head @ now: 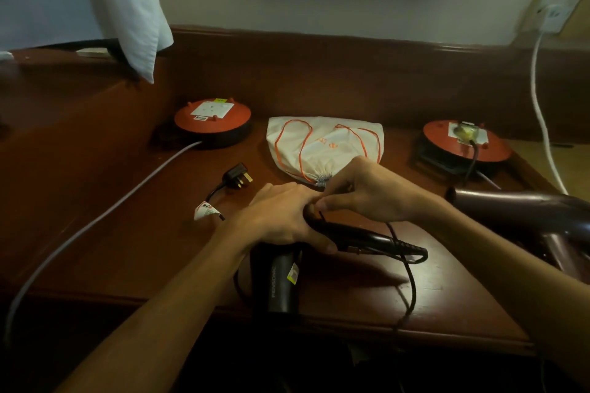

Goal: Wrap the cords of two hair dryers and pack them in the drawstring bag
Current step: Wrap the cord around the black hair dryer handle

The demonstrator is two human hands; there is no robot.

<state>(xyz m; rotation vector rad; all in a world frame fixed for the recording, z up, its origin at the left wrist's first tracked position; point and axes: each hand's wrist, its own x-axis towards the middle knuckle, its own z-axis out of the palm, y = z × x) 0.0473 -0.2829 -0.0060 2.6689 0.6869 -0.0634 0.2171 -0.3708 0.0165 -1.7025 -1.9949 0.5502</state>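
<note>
Two hands meet over the black hair dryer (284, 277) at the near tabletop (127, 233) edge.
Left hand (281, 217) grips the handle, which runs left to right; right hand (360, 193) pinches the cord (410, 277) just above it, its fingers (325, 202) narrow. Plug (238, 180) lies beyond-left, second dryer (523, 210) right, drawstring bag (325, 145) behind, cinched, then two cable reels (212, 121) and the wall.

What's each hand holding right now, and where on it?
Left hand grips the black hair dryer at the top of its handle. Right hand pinches its cord beside the handle.
</note>
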